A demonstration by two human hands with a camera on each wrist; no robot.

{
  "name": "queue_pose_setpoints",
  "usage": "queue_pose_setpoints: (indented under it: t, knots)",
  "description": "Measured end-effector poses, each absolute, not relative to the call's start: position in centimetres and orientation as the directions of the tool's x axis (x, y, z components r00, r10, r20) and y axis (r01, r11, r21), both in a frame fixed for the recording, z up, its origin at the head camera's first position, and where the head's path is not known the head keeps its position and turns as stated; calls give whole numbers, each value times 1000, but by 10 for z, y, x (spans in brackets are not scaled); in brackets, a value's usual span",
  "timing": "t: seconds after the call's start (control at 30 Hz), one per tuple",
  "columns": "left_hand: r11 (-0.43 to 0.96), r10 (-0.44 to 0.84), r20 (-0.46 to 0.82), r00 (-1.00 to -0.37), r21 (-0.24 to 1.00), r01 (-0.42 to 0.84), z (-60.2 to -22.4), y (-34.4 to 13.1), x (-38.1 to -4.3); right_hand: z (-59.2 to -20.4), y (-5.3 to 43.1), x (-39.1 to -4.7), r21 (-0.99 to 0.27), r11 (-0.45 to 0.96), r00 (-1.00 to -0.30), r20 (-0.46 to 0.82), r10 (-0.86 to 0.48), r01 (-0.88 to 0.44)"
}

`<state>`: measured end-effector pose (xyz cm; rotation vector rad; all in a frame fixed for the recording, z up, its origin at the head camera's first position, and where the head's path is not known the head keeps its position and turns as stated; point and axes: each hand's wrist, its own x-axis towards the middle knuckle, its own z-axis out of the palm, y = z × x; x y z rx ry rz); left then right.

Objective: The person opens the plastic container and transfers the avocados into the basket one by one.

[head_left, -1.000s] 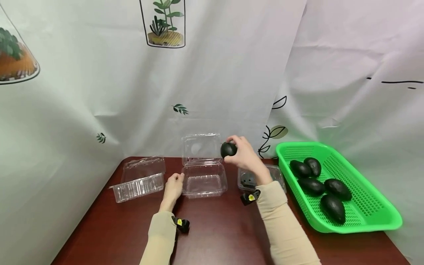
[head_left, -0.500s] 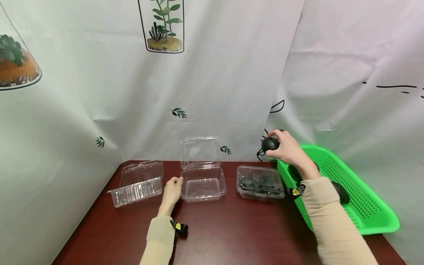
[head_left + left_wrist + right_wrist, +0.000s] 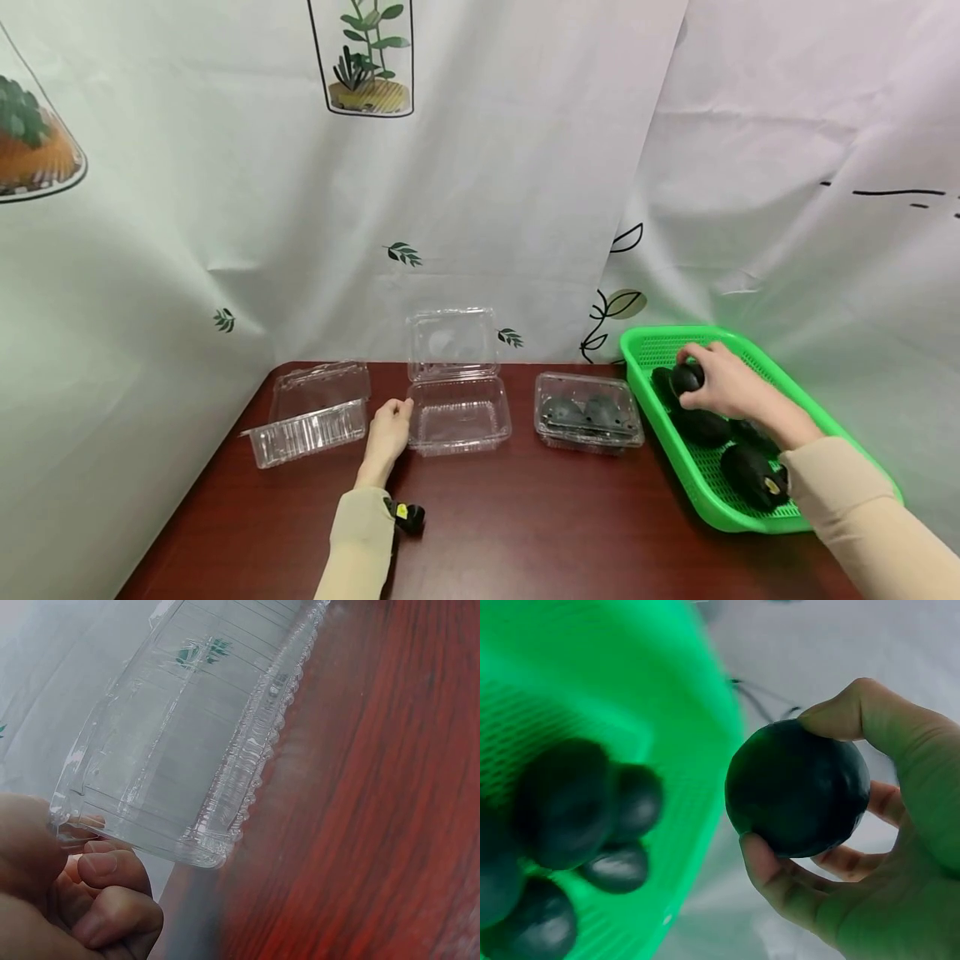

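My right hand (image 3: 723, 385) grips a dark avocado (image 3: 686, 378) over the far left part of the green basket (image 3: 686, 467). In the right wrist view, thumb and fingers curl round the avocado (image 3: 799, 787). Several more avocados (image 3: 705, 428) lie in the basket below, partly hidden by the hand and forearm. My left hand (image 3: 388, 429) pinches the left rim of an open clear plastic clamshell box (image 3: 459, 421), whose lid leans up at the back. Up close in the left wrist view, the left fingers (image 3: 112, 900) hold that box's corner (image 3: 202, 851).
A shut clamshell box (image 3: 588, 412) with dark avocados inside stands between the open box and the basket. At the left, another open clear box (image 3: 311, 429) sits tilted on the dark red table (image 3: 510, 517). A printed white curtain (image 3: 487, 167) hangs behind.
My right hand has carried the avocado from beside the open box rightward, then down over the green basket. The left hand keeps its hold on the box rim.
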<state>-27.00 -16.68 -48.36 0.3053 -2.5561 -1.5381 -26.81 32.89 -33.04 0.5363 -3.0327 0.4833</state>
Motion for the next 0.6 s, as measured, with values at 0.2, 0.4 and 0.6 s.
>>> queue_pose_setpoints:
  t: [0.2,0.4,0.6]
  knots:
    - [471,-251,22,-968,876,-102,-481,-165,-268,-348,344,-247,-299,902,-941,-31,-336,-312]
    - [466,-255,29,-966,880,-96,-481,-165,-267,-364,346,-229,-334,889,-909,-166,-383,-314]
    - [477,-261,44,-964,874,-90,-481,-166,-267,-380,343,-226,-322,899,-888,-255,-383,-295]
